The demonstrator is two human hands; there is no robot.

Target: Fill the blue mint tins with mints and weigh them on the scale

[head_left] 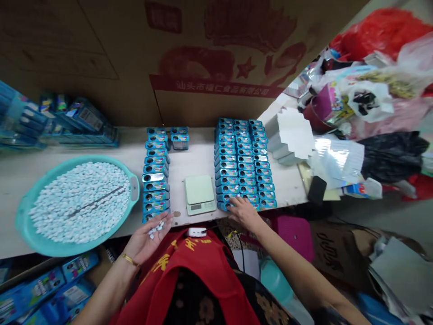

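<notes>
My left hand (154,234) is turned palm up with several white and pale blue candies (156,230) in it, close to the front end of a column of small blue boxes (155,186). My right hand (246,214) reaches over the front of a block of similar boxes (246,167), standing in three columns. Its fingers are spread and touch the tops of the front boxes; whether a candy is under the fingertips cannot be seen. Dark round spots mark the box tops, and a few candies lie on them. A wide turquoise basin (135,187) full of candies stands at the left.
A pale kitchen scale (199,190) sits between the box columns. Two more boxes (179,137) stand behind it. A large carton (209,58) walls off the back. White folded card (294,133), a dark phone-like object (317,189) and heaped bags (385,153) crowd the right. More blue boxes (84,119) lie back left.
</notes>
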